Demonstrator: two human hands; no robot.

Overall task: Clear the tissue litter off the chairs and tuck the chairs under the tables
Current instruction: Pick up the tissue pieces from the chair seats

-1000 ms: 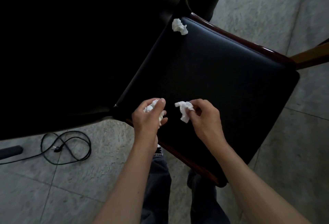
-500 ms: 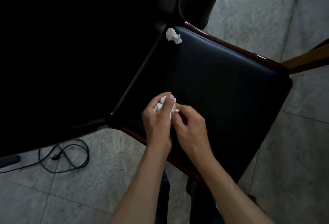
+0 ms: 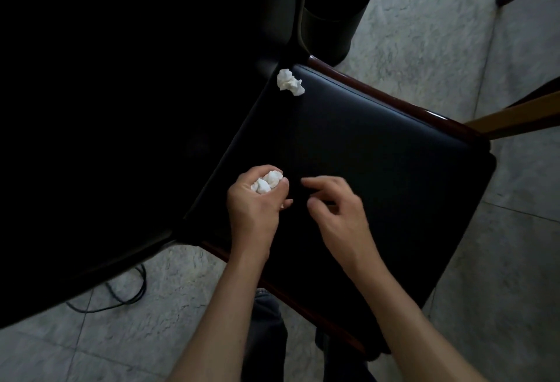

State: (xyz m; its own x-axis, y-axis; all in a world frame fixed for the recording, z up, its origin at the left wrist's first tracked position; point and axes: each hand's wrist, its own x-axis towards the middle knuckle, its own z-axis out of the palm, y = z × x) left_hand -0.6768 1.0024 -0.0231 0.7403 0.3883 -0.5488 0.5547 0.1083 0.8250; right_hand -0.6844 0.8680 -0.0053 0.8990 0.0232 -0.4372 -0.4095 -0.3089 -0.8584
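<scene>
A chair with a black padded seat (image 3: 378,163) and dark red wooden frame stands below me, turned at an angle. My left hand (image 3: 254,202) hovers over the seat's near left edge, closed around crumpled white tissues (image 3: 266,183). My right hand (image 3: 336,212) is beside it over the seat, fingers loosely apart and holding nothing. One more crumpled white tissue (image 3: 289,82) lies at the seat's far left corner.
A very dark table (image 3: 121,108) fills the left side, touching the chair's left edge. A black cylindrical bin (image 3: 330,17) stands beyond the chair. A black cable (image 3: 121,299) lies on the grey tiled floor. Wooden furniture legs (image 3: 515,114) show at right.
My right hand passed its tissue into my left hand and has drawn away empty. The left hand now holds both wads. The view shifted forward slightly.
</scene>
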